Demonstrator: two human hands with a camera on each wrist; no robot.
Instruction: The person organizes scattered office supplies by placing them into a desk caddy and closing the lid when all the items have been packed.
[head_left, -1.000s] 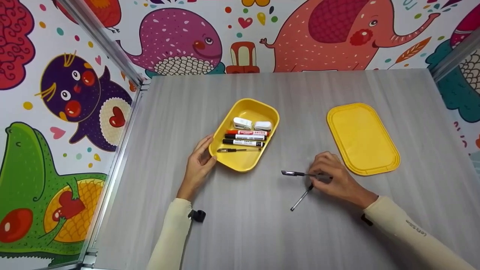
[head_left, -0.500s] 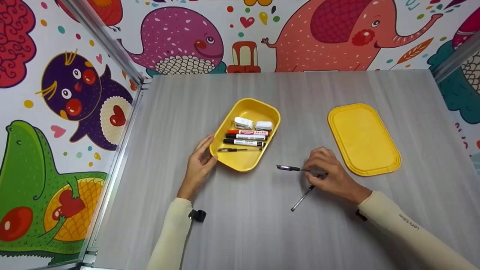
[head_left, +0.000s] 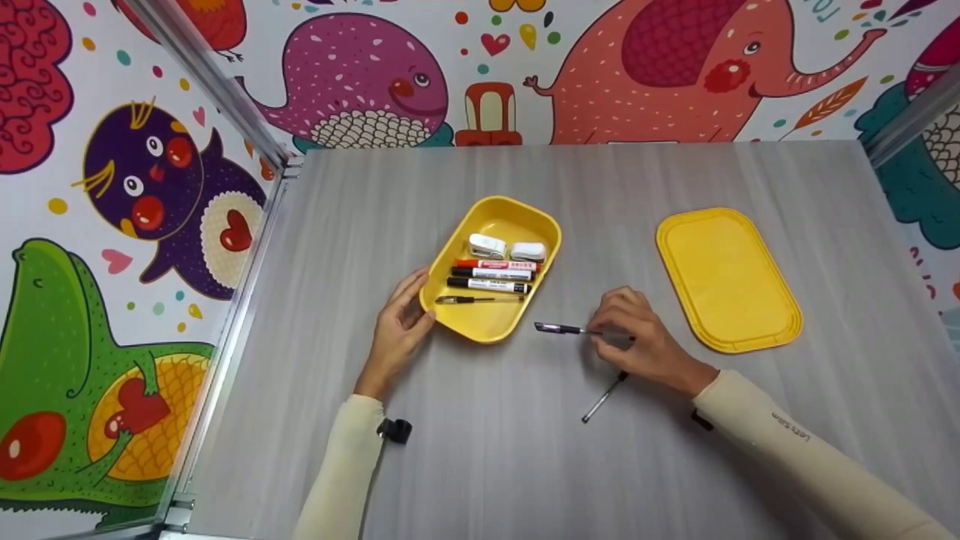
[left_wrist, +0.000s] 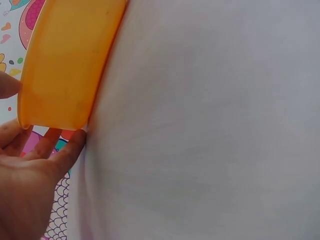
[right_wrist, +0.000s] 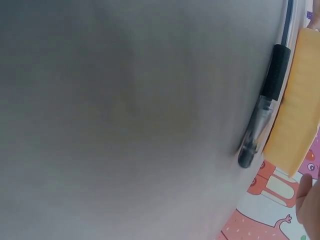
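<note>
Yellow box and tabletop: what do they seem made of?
Yellow box: probably smooth plastic, lightly glossy, given its soft highlights and rounded, moulded-looking rim. Tabletop: perhaps matte wood-grain laminate, judging by its grey streaks; real wood is possible too.

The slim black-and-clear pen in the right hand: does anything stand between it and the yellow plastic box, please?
Nothing visible stands between the held pen and the box except its raised right rim. The loose clear pen lies by the right hand, off that path.
</note>
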